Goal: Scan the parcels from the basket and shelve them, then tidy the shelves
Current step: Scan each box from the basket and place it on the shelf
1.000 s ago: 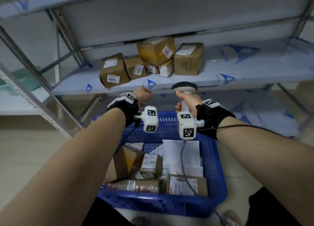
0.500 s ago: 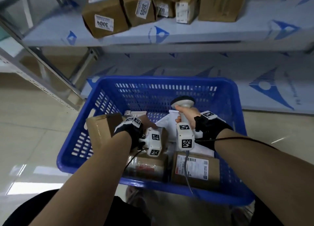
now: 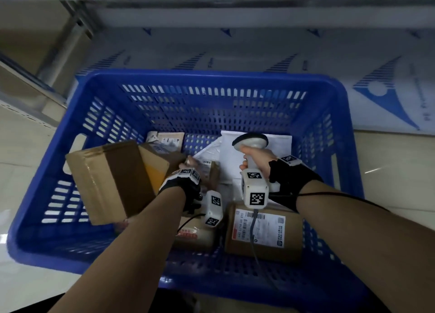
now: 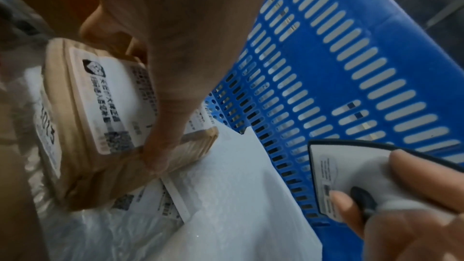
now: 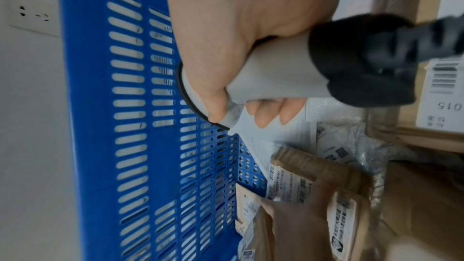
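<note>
The small taped parcel (image 4: 83,118) sits low in the blue basket (image 3: 211,82), on top of a white plastic mailer (image 4: 226,195). The left hand (image 4: 175,37) has its grip closed on it: fingers curl down over the labelled top face and one fingertip hooks under the near edge, the thumb side hidden behind the box. A handwritten number shows on the parcel's side, too blurred to read surely.

Just left of that grip, a larger brown carton (image 3: 110,180) leans tilted against the basket's left wall, with a second carton (image 3: 157,162) tucked beside it. Nearer the person than the grip lies a flat box with a barcode label (image 3: 261,230).

To the right of the grip, the right hand (image 3: 257,162) holds the grey barcode scanner (image 3: 250,142) by its handle, grip wrapped tight, head up above the mailer, cable (image 3: 253,239) trailing down over the flat box.

Beyond the basket runs the bottom shelf (image 3: 259,51), white with blue printed marks.
</note>
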Demonstrator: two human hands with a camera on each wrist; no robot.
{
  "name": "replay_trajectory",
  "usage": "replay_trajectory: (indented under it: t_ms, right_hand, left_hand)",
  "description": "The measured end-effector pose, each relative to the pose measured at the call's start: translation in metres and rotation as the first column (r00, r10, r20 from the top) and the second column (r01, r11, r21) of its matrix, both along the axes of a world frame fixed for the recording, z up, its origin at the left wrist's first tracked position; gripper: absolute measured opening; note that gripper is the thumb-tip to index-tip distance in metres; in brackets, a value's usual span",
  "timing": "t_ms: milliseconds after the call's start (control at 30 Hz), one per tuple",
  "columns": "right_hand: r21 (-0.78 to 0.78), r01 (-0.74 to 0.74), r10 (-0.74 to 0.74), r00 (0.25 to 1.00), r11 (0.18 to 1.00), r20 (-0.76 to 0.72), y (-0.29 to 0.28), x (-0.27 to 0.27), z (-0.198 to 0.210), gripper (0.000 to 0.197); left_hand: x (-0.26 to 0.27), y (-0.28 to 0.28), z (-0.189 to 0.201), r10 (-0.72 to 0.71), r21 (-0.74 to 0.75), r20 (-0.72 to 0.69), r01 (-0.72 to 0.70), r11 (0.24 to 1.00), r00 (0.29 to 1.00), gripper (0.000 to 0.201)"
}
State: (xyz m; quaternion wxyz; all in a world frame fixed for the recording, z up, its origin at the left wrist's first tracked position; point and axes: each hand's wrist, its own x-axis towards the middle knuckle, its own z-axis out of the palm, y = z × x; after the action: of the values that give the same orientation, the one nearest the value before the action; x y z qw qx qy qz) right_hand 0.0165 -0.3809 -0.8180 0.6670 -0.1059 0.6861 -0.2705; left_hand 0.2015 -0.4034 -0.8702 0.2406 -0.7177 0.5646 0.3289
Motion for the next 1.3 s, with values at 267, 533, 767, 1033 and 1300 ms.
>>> replay_trajectory:
  t_ms: [267,533,767,1033,1300]
  right_hand:
    - [-0.038,0.096,-0.095,0.995,0.995,0.037,-0.001,-0.011,-0.002,0.037]
    - [-0.256,0.094,-0.089,0.996,0.962,0.033,0.000,-0.013,0.065,0.028]
    - [-0.461,0.218,-0.180,0.976,0.860,0.126,0.012,-0.016,0.148,0.024]
    - [-0.541,0.221,-0.168,0.975,0.812,0.147,0.012,-0.023,0.159,0.088]
    - [-0.539,0.302,-0.224,0.952,0.787,0.206,0.015,-0.025,0.168,0.047]
  left_hand:
    - [-0.010,-0.003,-0.005,0.120,-0.019,-0.055,-0.121,0.992,0.991,0.107]
    - [0.000,-0.053,0.080,0.277,0.045,-0.654,-0.329,0.943,0.704,0.112]
    - [-0.010,-0.019,0.208,0.187,-0.056,-0.857,-0.448,0.892,0.480,0.047]
    - [-0.029,0.013,0.244,0.123,-0.031,-0.948,-0.469,0.883,0.295,0.075]
    - [-0.043,0.015,0.238,0.091,-0.022,-0.971,-0.462,0.887,0.221,0.071]
